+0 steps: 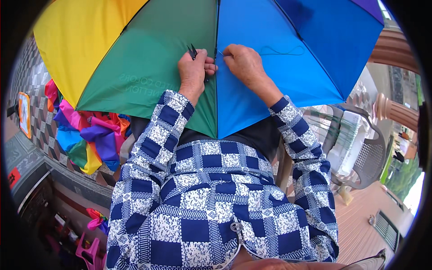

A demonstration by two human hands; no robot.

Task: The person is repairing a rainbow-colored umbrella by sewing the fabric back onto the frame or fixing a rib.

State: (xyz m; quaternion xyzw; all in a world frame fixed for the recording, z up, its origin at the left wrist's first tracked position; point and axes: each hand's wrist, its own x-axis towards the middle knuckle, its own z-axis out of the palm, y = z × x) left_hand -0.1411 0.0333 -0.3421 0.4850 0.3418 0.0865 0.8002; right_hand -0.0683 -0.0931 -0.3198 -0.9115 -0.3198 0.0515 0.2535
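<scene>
An open umbrella with green, blue and yellow panels fills the far side, its inside toward me. My left hand (192, 72) is closed around small black thread snips (192, 52), blades pointing up, and its fingertips touch the green panel (153, 67) beside the middle rib (217, 90). Just right of that rib, my right hand (246, 65) pinches what looks like a thin sewing needle (220, 53), mostly hidden by the fingers. A fine dark thread (288, 54) lies in a loop over the light blue panel (279, 81), to the right of this hand.
A heap of multicoloured cloth (96, 135) lies on the tiled floor at the left. On the right stands a grey plastic chair (371, 155) with a white bundle (348, 139) on it. A pink plastic stool (90, 252) shows at the lower left.
</scene>
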